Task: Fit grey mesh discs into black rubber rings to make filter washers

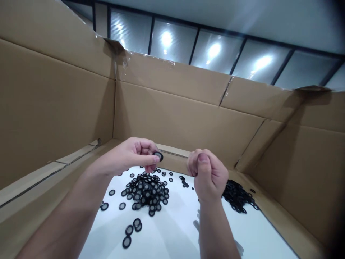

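Between the thumb and fingers of my left hand [142,154] is a black ring with a grey centre [158,155], held above the white surface [172,230]. My right hand [208,174] is closed in a fist to the right of it, thumb on top; whatever its fingers hold, if anything, is hidden. Below my left hand lies a pile of black rings with grey centres [147,190], with several loose ones around it. A second pile, of thin black rings [238,196], lies to the right, partly behind my right hand.
Tall cardboard walls [172,108] stand at the left, back and right around the white surface. Several loose discs [129,230] lie near the front left. Small black pieces [184,182] lie between the piles. Beyond the cardboard are glass panels with light reflections.
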A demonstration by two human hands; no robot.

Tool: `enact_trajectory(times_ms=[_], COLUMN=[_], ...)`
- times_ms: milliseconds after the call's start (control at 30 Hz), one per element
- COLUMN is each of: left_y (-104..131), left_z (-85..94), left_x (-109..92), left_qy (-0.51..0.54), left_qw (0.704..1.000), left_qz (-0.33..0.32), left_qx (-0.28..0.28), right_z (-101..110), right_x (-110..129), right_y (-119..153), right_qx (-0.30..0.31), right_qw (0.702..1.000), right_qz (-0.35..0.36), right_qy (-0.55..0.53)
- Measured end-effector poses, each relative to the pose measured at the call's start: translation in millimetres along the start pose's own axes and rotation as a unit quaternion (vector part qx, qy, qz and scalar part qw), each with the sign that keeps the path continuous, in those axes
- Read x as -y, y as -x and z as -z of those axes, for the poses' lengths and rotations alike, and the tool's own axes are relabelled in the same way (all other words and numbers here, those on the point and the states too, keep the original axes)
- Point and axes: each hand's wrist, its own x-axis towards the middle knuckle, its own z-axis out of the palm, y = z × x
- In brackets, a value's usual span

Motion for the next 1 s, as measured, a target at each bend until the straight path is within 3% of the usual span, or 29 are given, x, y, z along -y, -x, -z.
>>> enact_trajectory(times_ms=[100,267,467,633,833,1000], left_y=[3,3,3,4,6,11], left_z=[-0.3,-7.1,-8.6,-9.8,-10.2,-5.3], left_x=[-3,-4,-4,-4,-5,-6], left_qy=[-0.041,-0.053,-0.004,0.050,0.050,0.029], left_qw=[0.999,0.997,0.997,0.993,0.993,0.993], left_qz=[-0.011,-0.022,-0.018,-0.007,-0.003,-0.004], left_qx=[0.029,0.052,0.079,0.103,0.111,0.113], right_z=[3,-9,-17,-23,-35,-35], right_x=[2,-2,-1,-5,-15,-10], right_y=[-4,-4,-1,3,13,14], right_qx=[0.068,0.169,0.164,0.157,0.143,0.136], right_qw=[0.994,0.971,0.977,0.986,0.963,0.978], right_qz=[-0.006,0.042,0.034,-0.064,-0.144,-0.098], right_qy=[0.086,0.166,0.128,-0.009,-0.175,-0.123])
